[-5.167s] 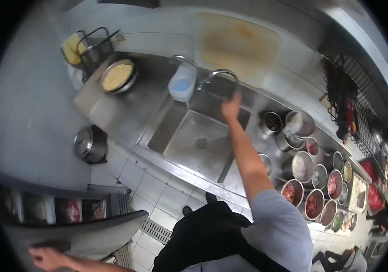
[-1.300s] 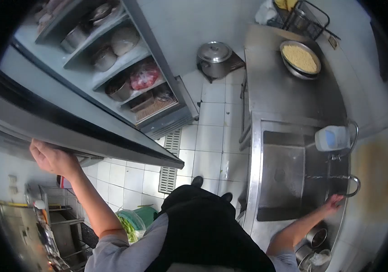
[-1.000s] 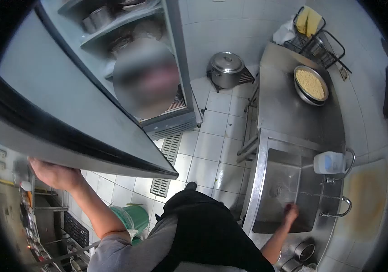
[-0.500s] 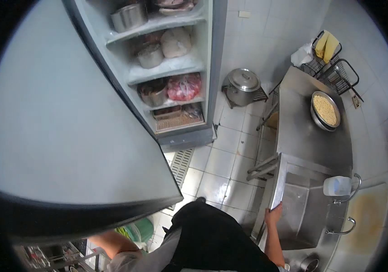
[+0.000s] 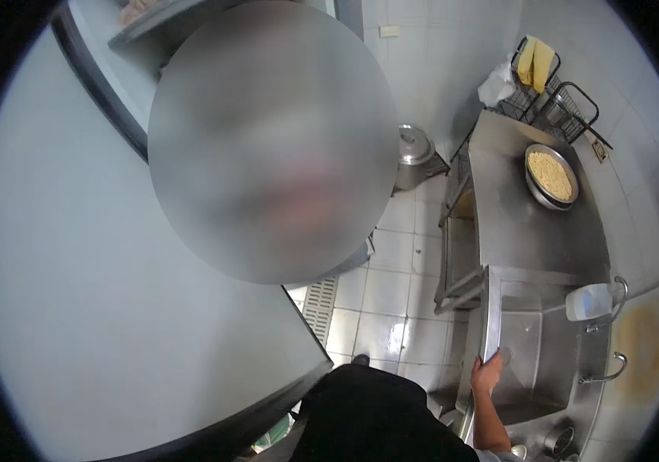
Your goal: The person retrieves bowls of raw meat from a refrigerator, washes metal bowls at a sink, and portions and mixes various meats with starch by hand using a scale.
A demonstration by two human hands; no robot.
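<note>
My right hand (image 5: 487, 375) is closed on the front rim of the steel sink (image 5: 493, 308), at the lower right. My left hand is out of view. The large pale refrigerator door (image 5: 145, 308) stands open across the left side, with its dark lower edge near my apron (image 5: 368, 416). Most of the refrigerator's inside is hidden by a round grey blur; only part of an upper shelf (image 5: 156, 25) shows at the top left.
A steel counter (image 5: 506, 208) joins the sink and bears a bowl of pale yellow pieces (image 5: 550, 175). A lidded pot (image 5: 416, 150) stands low at the back. A wire rack (image 5: 568, 115) holds yellow cloths (image 5: 536, 63). A floor drain grate (image 5: 319, 308) lies beside the door.
The view has shifted, and the refrigerator door covers more of the lower left. My left forearm has gone out of sight. A blur now covers the shelves. My right hand stays on the sink rim.
</note>
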